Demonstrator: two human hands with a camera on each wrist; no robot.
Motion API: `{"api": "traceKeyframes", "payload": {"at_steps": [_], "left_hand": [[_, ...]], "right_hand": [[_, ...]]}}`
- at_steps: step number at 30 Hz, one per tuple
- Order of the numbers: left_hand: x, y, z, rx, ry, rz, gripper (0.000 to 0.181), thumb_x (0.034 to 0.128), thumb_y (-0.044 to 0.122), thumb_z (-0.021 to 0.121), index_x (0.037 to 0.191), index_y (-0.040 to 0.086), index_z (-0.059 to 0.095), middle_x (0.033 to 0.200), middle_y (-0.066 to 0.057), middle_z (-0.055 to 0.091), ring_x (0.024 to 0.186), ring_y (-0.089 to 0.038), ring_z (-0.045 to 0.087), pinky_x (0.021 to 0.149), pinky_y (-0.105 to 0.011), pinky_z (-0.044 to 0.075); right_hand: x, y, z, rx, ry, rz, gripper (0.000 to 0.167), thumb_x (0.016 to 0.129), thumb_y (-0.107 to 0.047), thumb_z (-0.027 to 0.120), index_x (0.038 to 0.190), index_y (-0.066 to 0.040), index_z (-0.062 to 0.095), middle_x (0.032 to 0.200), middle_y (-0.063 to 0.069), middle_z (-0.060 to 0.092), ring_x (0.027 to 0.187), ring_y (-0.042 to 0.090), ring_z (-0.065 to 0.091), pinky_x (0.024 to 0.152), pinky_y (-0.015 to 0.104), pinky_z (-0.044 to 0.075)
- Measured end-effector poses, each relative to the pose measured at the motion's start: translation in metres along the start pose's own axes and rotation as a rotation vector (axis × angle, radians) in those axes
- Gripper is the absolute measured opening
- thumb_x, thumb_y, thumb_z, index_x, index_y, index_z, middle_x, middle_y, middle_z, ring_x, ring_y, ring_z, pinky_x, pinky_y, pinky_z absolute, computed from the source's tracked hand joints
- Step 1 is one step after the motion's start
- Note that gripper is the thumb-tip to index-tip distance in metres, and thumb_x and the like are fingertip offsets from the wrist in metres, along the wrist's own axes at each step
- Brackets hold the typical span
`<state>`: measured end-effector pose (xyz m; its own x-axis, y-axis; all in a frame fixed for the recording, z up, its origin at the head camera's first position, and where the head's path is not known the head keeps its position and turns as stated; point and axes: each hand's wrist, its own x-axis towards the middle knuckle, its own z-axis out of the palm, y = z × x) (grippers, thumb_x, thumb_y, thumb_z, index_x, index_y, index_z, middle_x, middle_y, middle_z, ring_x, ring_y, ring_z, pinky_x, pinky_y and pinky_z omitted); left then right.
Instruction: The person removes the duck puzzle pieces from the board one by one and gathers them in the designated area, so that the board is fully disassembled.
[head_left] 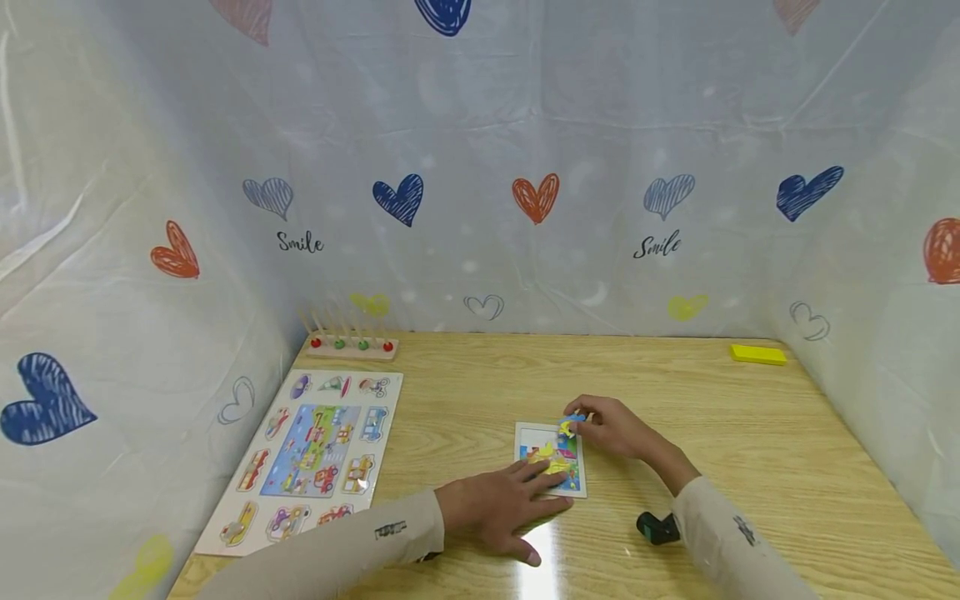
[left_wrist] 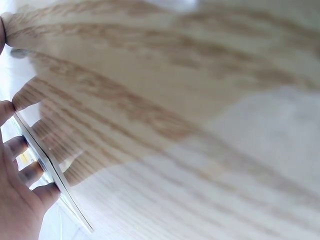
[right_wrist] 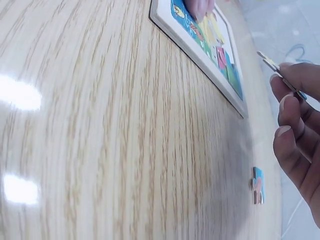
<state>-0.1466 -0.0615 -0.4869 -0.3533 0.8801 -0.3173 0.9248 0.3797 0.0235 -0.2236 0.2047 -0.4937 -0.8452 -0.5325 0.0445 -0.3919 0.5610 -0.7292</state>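
A small picture jigsaw in a white-edged tray [head_left: 532, 437] lies on the table, its lower part filled with colourful pieces and its upper left bare white. My left hand [head_left: 504, 507] rests palm-down over its lower left, fingers spread across the picture. In the left wrist view, fingertips touch the tray's edge [left_wrist: 67, 190]. Above the tray's upper right corner, my right hand [head_left: 617, 428] pinches a blue and yellow jigsaw piece [head_left: 567, 427] between thumb and fingers. The right wrist view shows this thin piece [right_wrist: 270, 62] edge-on, raised off the tray [right_wrist: 220, 82].
A loose jigsaw piece [right_wrist: 258, 186] lies on the table below the right hand. Left stands a large vehicle peg puzzle [head_left: 258, 500], with a bead-and-rod rack [head_left: 352, 350] behind it. A yellow block [head_left: 757, 355] sits far right; a black object [head_left: 656, 528] lies by the right sleeve.
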Motion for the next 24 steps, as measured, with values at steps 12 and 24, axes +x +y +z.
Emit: {"api": "traceKeyframes", "payload": {"at_steps": [12, 24], "left_hand": [[0.002, -0.001, 0.005, 0.011, 0.001, 0.006, 0.081, 0.0961, 0.075, 0.027, 0.163, 0.033, 0.01, 0.171, 0.001, 0.003, 0.157, -0.028, 0.008, 0.126, -0.04, 0.015], [0.001, -0.001, 0.001, 0.017, -0.009, 0.009, 0.081, 0.0961, 0.075, 0.028, 0.163, 0.032, 0.01, 0.171, 0.0, 0.003, 0.157, -0.029, 0.008, 0.125, -0.041, 0.018]], "right_hand": [[-0.01, 0.008, -0.009, 0.04, -0.041, 0.036, 0.038, 0.098, -0.017, 0.067, 0.13, 0.003, 0.062, 0.111, 0.014, 0.069, 0.08, 0.01, 0.064, 0.068, 0.024, 0.053], [-0.027, 0.013, -0.021, 0.149, -0.088, 0.057, 0.046, 0.098, -0.01, 0.064, 0.137, 0.01, 0.053, 0.115, 0.021, 0.064, 0.082, 0.015, 0.066, 0.066, 0.025, 0.055]]}}
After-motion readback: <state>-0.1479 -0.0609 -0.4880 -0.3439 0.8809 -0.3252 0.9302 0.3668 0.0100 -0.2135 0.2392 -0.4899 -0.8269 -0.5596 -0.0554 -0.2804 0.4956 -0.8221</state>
